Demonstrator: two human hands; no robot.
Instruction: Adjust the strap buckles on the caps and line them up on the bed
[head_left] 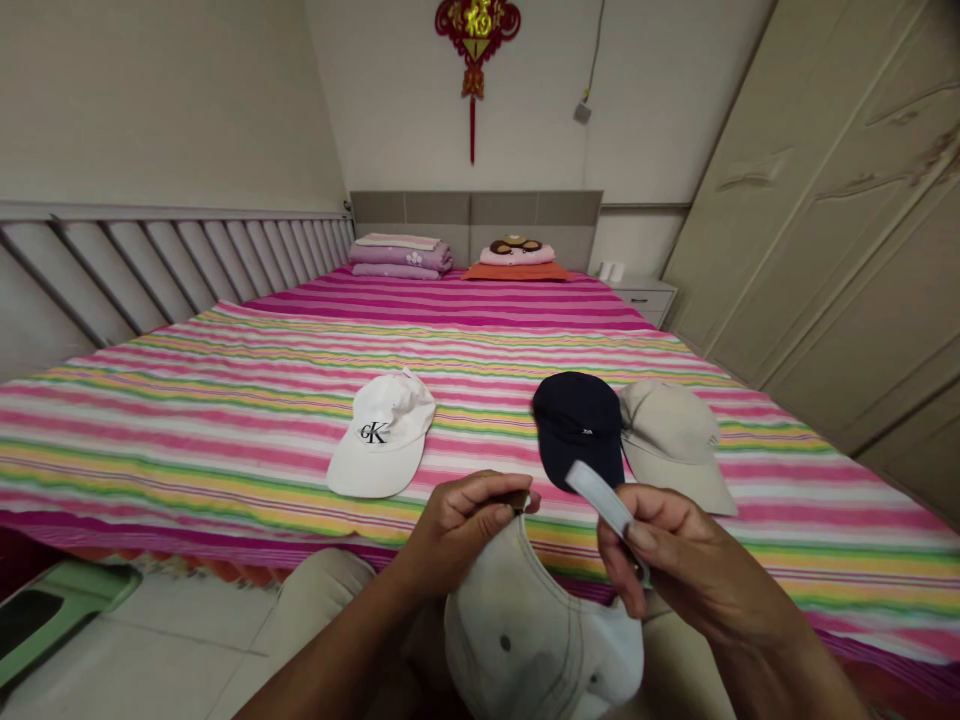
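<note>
Cloth cap point(540, 640) showing matt woven cotton, smooth strap point(604, 505) showing faint sheen, bedsheet point(210, 440) looking soft and matt, floor tile point(172, 650) gleaming.

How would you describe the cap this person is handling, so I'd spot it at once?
Start at the big striped bed, then drop to its near edge, where the person's left hand and right hand are raised. Below them hangs a pale cap with small eyelets, its strap pinched in the right hand. Unlike the three caps lying on the bed, it is held.
</note>
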